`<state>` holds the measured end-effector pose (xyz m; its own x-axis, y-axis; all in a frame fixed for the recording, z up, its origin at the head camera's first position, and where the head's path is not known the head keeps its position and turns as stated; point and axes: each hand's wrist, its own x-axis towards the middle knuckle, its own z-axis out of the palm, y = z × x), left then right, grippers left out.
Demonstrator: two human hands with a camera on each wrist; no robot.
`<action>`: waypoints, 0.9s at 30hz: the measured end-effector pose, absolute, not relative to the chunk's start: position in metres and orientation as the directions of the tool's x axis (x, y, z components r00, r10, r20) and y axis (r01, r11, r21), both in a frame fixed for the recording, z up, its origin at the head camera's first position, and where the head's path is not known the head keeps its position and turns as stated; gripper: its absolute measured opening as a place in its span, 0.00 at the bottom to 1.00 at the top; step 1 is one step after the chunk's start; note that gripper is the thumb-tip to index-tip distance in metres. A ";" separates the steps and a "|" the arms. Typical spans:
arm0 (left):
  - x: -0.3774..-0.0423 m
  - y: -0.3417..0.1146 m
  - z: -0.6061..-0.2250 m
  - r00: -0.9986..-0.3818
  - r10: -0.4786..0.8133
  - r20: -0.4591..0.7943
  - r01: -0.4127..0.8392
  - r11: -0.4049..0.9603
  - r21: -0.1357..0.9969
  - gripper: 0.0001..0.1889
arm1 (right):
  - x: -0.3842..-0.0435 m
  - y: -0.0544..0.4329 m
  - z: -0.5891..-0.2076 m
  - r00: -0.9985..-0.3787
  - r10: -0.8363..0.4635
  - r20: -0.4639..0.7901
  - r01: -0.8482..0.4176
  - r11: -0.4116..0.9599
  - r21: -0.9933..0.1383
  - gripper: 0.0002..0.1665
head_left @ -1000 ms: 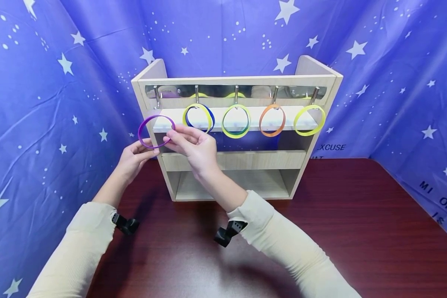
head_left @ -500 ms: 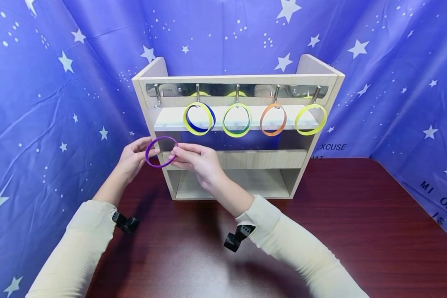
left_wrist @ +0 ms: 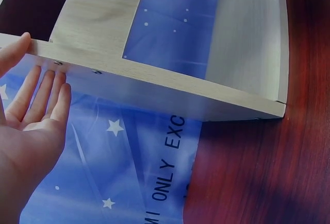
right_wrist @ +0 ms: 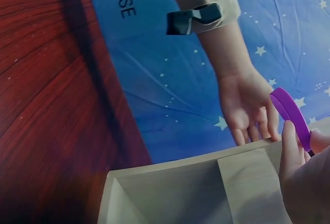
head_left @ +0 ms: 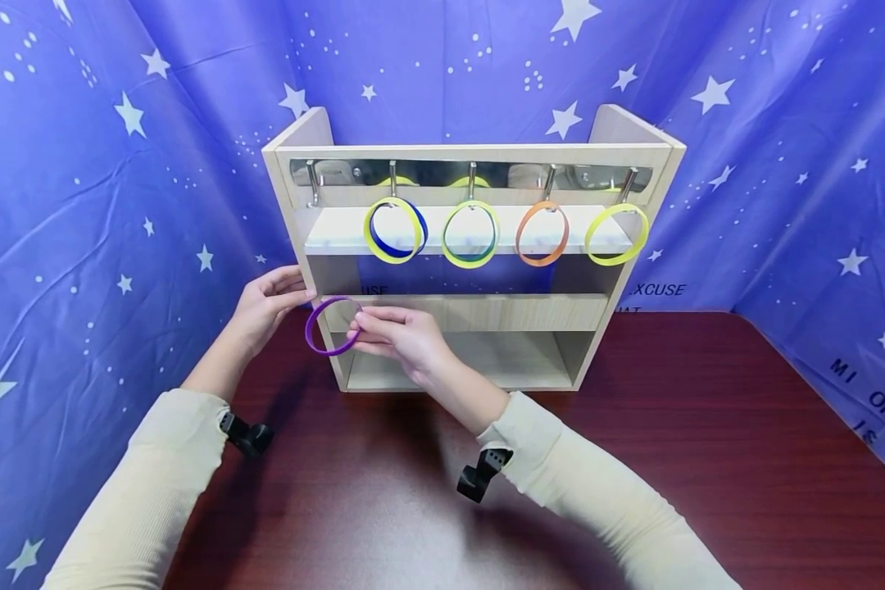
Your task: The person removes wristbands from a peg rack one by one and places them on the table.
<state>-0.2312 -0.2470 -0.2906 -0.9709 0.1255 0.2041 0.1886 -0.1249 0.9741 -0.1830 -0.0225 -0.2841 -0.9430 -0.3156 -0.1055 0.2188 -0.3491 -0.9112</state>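
My right hand (head_left: pixel 406 340) pinches the right side of a purple silicone wristband (head_left: pixel 314 336) between thumb and fingers, in front of the shelf's lower left. In the right wrist view the wristband (right_wrist: pixel 291 113) stands out from the fingertips. My left hand (head_left: pixel 265 307) rests at the left side panel of the wooden shelf (head_left: pixel 531 314). In the left wrist view its fingers are straight along the panel's outer face, with the thumb at the front edge. Above, the leftmost metal hook (head_left: pixel 313 184) carries no band.
On the other hooks hang a yellow-and-blue pair of bands (head_left: pixel 369 233), a yellow-green band (head_left: pixel 446 246), an orange band (head_left: pixel 519 242) and a yellow band (head_left: pixel 590 246). The shelf stands on a dark red table (head_left: pixel 693 426), against a blue starry curtain (head_left: pixel 442 74).
My right hand has moved the purple wristband down and to the right, away from just below the leftmost hook. The left hand has stayed at the shelf's side.
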 end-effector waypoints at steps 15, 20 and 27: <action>-0.232 -0.247 -0.291 -0.967 0.136 0.214 0.194 -0.150 0.970 0.17 | -0.183 -0.020 -0.308 -0.927 -0.343 -0.155 0.257 -0.276 -0.926 0.20; -0.232 -0.247 -0.291 -0.965 0.137 0.224 0.201 -0.163 0.966 0.18 | -0.181 -0.023 -0.321 -0.922 -0.343 -0.180 0.277 -0.260 -0.925 0.19; -0.233 -0.248 -0.291 -0.964 0.148 0.220 0.197 -0.159 0.967 0.18 | -0.179 -0.028 -0.338 -0.918 -0.341 -0.205 0.298 -0.250 -0.921 0.17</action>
<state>-0.2325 -0.2482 -0.2907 -0.9641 0.1481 0.2205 0.1968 -0.1592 0.9674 -0.1787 -0.0278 -0.3384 -0.9175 -0.3410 -0.2045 0.2981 -0.2496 -0.9213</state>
